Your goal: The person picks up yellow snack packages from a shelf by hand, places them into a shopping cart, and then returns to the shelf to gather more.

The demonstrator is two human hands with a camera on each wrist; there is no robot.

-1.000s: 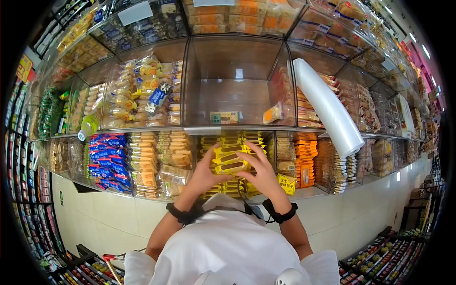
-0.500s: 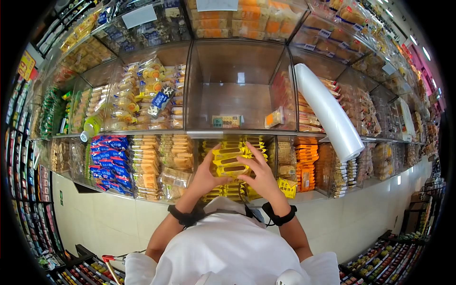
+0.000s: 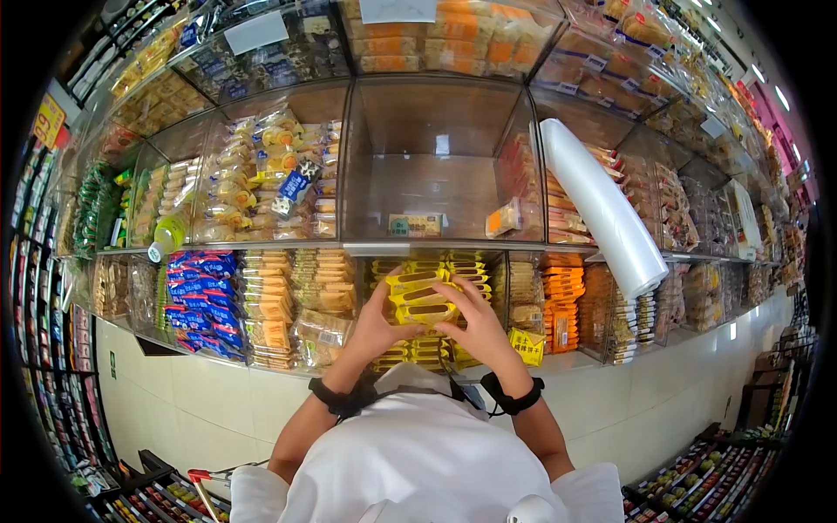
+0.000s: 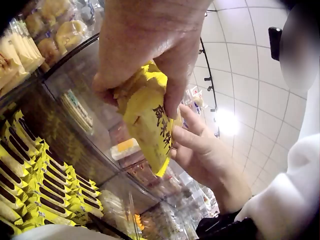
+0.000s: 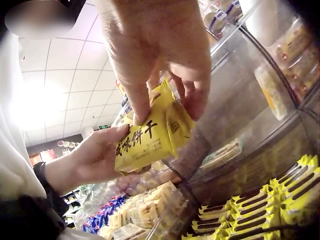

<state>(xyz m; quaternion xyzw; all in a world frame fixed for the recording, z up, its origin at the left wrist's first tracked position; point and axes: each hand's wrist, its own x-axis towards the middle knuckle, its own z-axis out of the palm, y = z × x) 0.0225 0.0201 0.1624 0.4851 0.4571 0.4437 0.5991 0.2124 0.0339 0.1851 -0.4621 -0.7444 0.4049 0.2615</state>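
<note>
Both hands hold a small stack of yellow biscuit packets between them, above a bin of the same kind. My left hand grips its left end, thumb low and fingers at the far side. My right hand grips the right end the same way. In the left wrist view the left hand has thumb and fingers round the packets, opposite the right hand. Dark Chinese lettering shows on the packets in the right wrist view, beneath the right hand.
Rows of yellow packets lie in the bin below. Blue packets fill a bin to the left, orange ones one to the right. A roll of clear bags slants over the right dividers. A yellow sign stands at the front edge.
The head view has shifted slightly. The right fingers have drawn in a little over the packets; both hands keep their hold at nearly the same place.
</note>
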